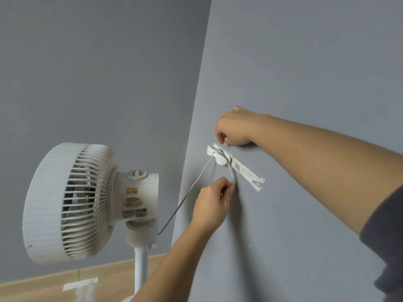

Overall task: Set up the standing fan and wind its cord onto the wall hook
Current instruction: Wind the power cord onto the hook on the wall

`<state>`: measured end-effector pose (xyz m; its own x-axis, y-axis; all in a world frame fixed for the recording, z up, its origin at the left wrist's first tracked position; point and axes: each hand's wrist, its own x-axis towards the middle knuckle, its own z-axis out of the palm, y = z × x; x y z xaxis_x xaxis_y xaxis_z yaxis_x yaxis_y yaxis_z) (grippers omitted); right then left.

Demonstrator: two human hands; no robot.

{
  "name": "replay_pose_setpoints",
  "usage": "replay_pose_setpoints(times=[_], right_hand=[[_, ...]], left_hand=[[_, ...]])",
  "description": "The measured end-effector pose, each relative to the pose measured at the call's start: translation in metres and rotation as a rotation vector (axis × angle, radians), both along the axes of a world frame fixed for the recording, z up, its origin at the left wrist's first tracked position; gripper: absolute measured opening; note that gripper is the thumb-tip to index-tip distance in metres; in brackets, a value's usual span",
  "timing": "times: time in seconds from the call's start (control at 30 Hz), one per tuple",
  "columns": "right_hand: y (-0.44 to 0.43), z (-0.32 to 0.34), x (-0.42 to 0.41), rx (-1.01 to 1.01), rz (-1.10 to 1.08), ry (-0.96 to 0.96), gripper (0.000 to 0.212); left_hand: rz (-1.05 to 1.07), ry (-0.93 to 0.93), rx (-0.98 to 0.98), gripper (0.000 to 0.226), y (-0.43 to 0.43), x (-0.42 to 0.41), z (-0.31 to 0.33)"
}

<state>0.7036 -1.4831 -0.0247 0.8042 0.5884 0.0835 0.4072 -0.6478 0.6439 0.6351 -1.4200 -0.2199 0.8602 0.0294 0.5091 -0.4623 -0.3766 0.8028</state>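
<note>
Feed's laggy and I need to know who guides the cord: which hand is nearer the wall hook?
Right. The right hand sits just above the hook, nearly touching it. The left hand is lower, pinching the cord below.

Wooden floor (50, 282) under the fan's pole (140, 271); seemingly white tape (80, 284) strips

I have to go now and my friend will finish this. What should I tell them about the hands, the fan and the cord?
Left hand: pinching the cord just below the wall hook.
Right hand: closed above the hook; whether it holds anything is hidden.
Fan: upright on its pole, left of the hook.
Done: fan standing, cord looped on the hook.
Left: wind the slack running from the fan.
</note>
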Motion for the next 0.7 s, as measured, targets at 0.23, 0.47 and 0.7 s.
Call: replay_pose_setpoints(times=[0.23,0.47,0.7], right_hand=[[0.019,-0.01,0.012,0.152,0.013,0.052,0.03],[0.029,-0.046,0.022,0.003,-0.023,0.276,0.008],[0.04,-0.077,0.03,-0.216,-0.086,0.307,0.02]], left_hand=[[0.151,0.03,-0.068,0.016,0.006,0.026,-0.045],[0.226,0.079,-0.398,0.023,0.01,0.041,-0.056],[0.326,0.132,-0.372,0.037,0.015,0.047,-0.071]])
